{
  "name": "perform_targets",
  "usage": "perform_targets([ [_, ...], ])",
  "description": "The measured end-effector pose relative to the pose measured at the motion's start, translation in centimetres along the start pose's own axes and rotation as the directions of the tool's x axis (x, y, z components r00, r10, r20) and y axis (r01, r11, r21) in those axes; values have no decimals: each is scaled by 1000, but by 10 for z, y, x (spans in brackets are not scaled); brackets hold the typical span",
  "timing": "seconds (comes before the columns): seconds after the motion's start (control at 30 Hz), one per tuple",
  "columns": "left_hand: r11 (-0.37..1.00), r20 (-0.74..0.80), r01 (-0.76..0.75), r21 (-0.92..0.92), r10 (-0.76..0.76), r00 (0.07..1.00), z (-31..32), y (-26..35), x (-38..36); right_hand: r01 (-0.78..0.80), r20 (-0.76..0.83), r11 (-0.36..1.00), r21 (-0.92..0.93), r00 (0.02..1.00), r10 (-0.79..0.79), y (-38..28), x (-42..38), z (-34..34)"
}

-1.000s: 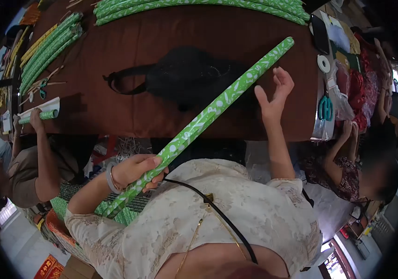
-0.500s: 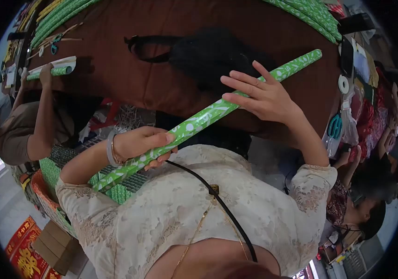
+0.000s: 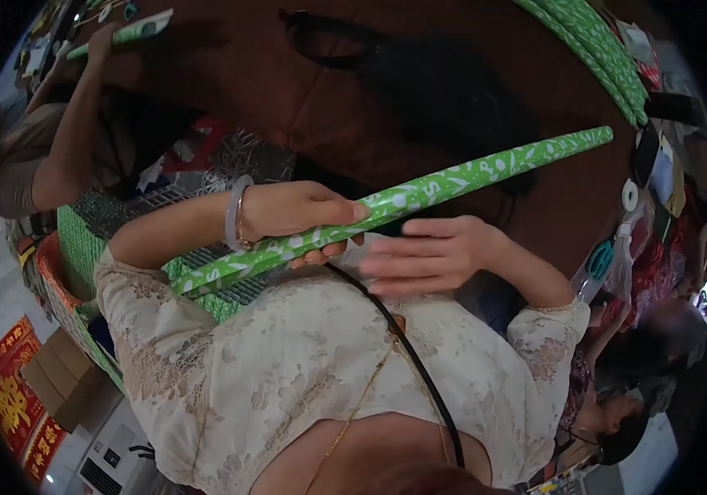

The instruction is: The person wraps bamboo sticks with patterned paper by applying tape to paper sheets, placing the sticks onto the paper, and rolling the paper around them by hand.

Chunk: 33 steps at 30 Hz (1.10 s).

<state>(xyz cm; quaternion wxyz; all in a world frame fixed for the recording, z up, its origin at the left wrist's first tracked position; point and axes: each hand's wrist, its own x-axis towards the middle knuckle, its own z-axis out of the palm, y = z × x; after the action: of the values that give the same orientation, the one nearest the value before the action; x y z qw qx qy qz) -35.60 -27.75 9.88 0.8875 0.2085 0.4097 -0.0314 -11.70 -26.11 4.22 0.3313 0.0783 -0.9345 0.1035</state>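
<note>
A long roll of green wrapping paper (image 3: 485, 175) with white patterns slants across my front, its far end up at the right over the brown-covered table. My left hand (image 3: 291, 216), with a pale bangle at the wrist, is closed around its lower part, thumb on top and fingertips underneath. Below the roll, my right hand (image 3: 448, 254) is open and apparently off the paper, its outstretched fingers slightly blurred. The roll's near end rests close to my left sleeve.
On the brown tablecloth (image 3: 238, 74) lies a black bag (image 3: 452, 95). More green rolls (image 3: 593, 49) are stacked back right, near a tape roll (image 3: 630, 195) and teal scissors (image 3: 599, 260). A co-worker (image 3: 73, 148) at left holds another green roll (image 3: 143, 30). A basket (image 3: 54, 276) stands lower left.
My right hand has come off the roll's upper part and moved down below it. The roll lies flatter, and my left hand appears farther right and higher. The view has shifted.
</note>
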Motion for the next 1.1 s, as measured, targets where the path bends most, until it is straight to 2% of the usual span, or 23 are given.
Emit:
perform_targets([
  [0.03,1000,-12,-4,10,4,1000,1,-1,0,-25,-129,989,-144,992,7,8,3,-2],
  [0.07,1000,-9,26,9,-26,1000,1,-1,0,-165,-179,948,-274,977,118,13,9,-3],
  [0.13,999,10,-16,34,16,1000,1,-4,1,-427,140,894,-139,885,444,18,22,-21],
  [0.17,998,-4,-27,58,27,1000,3,-6,-1,-404,306,902,-155,848,433,22,31,-22],
  [0.23,992,45,-76,102,71,996,-2,-14,2,-339,277,928,-157,886,371,23,29,-11],
  [0.27,984,120,-137,115,123,985,-5,-16,3,-332,214,938,-103,913,347,25,30,-8],
  [0.3,971,192,-202,127,176,965,-9,-18,4,-333,235,937,-107,907,349,25,31,-11],
  [0.37,914,348,-406,5,379,857,-15,-17,-2,-349,255,931,-105,896,365,29,31,-25],
  [0.43,860,396,-411,-302,505,767,-30,-18,-6,-365,245,924,-112,891,382,38,40,-36],
  [0.47,762,362,-547,-346,646,672,-42,-26,9,-363,231,923,-131,894,384,44,47,-40],
  [0.5,478,177,-809,-342,878,444,-41,-32,33,-407,254,908,-102,871,420,51,47,-46],
  [0.53,135,16,-956,-260,991,135,-29,-33,30,-383,262,920,-84,882,391,56,52,-44],
  [0.57,123,-122,-986,114,987,109,-25,-39,18,-429,294,901,-63,855,427,59,58,-43],
  [0.63,-127,-185,-960,250,967,-176,-25,-37,34,-543,356,840,-20,781,513,62,61,-40],
  [0.67,-205,-133,-855,475,945,-301,-30,-40,39,-531,384,847,-12,780,494,65,61,-39],
  [0.7,-213,-156,-854,475,935,-319,-30,-43,39,-564,418,826,-30,743,523,69,61,-38],
  [0.77,-97,-254,-967,237,954,-158,-28,-47,35,-646,489,763,-27,657,574,72,63,-36],
  [0.8,-68,-287,-914,399,938,-194,-29,-51,32,-635,509,772,-24,657,557,72,63,-34],
  [0.83,-74,-303,-915,398,930,-207,-31,-54,31,-649,505,760,-25,648,570,73,64,-31],
  [0.9,163,-308,-885,436,951,24,-35,-56,30,-658,502,752,-27,642,580,73,65,-25],
  [0.93,160,-310,-885,436,951,19,-34,-56,34,-612,484,790,-39,680,550,72,65,-21],
  [1.0,8,-348,-935,356,929,-125,-28,-56,46,-562,466,825,-57,717,519,68,71,-15],
  [1.1,43,-357,-899,436,925,-129,-28,-58,39,-509,387,857,-84,776,498,61,83,-6],
])
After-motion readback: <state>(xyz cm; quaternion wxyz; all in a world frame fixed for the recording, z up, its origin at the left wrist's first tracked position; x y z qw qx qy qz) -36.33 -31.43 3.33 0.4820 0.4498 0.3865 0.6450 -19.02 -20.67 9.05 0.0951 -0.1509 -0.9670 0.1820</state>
